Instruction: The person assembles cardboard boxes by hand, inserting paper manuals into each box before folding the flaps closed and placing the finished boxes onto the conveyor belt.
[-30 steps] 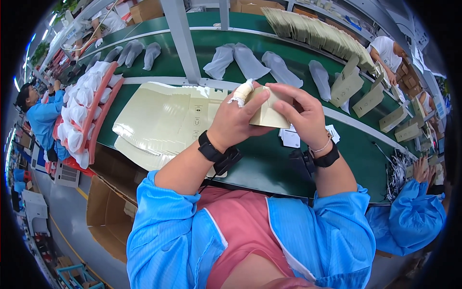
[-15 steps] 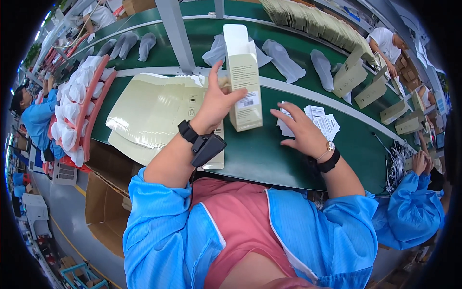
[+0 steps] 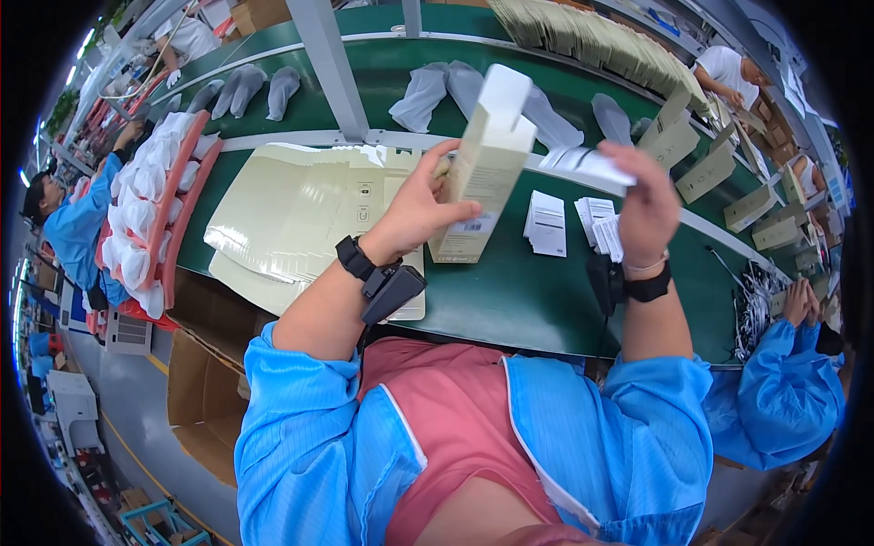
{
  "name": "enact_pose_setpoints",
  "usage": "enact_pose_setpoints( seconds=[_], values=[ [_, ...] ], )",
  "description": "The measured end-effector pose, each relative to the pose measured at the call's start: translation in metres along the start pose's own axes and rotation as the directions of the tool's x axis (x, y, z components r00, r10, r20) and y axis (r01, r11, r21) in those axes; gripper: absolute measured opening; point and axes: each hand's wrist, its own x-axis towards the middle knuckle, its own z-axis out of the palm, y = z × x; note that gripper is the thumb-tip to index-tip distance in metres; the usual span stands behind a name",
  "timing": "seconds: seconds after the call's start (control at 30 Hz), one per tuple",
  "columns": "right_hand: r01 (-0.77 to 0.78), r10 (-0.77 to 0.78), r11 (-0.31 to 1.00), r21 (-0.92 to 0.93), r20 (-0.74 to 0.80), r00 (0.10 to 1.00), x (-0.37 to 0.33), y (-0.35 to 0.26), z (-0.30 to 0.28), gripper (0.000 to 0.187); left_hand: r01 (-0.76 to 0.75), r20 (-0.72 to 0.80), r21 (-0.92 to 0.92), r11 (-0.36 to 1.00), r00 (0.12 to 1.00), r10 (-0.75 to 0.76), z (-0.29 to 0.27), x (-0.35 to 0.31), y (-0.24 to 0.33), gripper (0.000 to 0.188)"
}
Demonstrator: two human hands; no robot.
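Now the right hand (image 3: 651, 200), empty before, pinches a white leaflet (image 3: 583, 166) by the far edge of the green table (image 3: 510, 305); the left hand (image 3: 414, 217) still clasps the cream carton (image 3: 484, 168), tilted further, between both edges.

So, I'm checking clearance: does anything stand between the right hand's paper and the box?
Nothing visible stands between the white paper in the right hand and the cream box in the left hand. The grey wrapped item lies beyond them, not between.
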Motion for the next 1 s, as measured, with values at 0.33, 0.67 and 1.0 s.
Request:
enact_pose_setpoints(
  seconds=[0.33,0.67,1.0],
  values=[
    [0.009,0.117,0.971,-0.239,0.507,0.854,0.018,-0.003,0.044,0.023,-0.237,-0.033,0.625,0.744,0.944,0.329,0.025,-0.005,0.001,0.089],
    [-0.058,0.257,0.652,-0.756,0.148,0.955,0.035,0.151,-0.099,0.029,-0.075,0.278,0.863,0.499,0.896,-0.346,-0.059,-0.051,-0.024,0.083],
    [-0.052,0.099,0.64,-0.766,0.015,0.995,0.004,0.206,-0.115,0.032,-0.449,0.471,0.88,0.157,0.869,-0.152,-0.048,-0.082,-0.031,0.089]
  ],
)
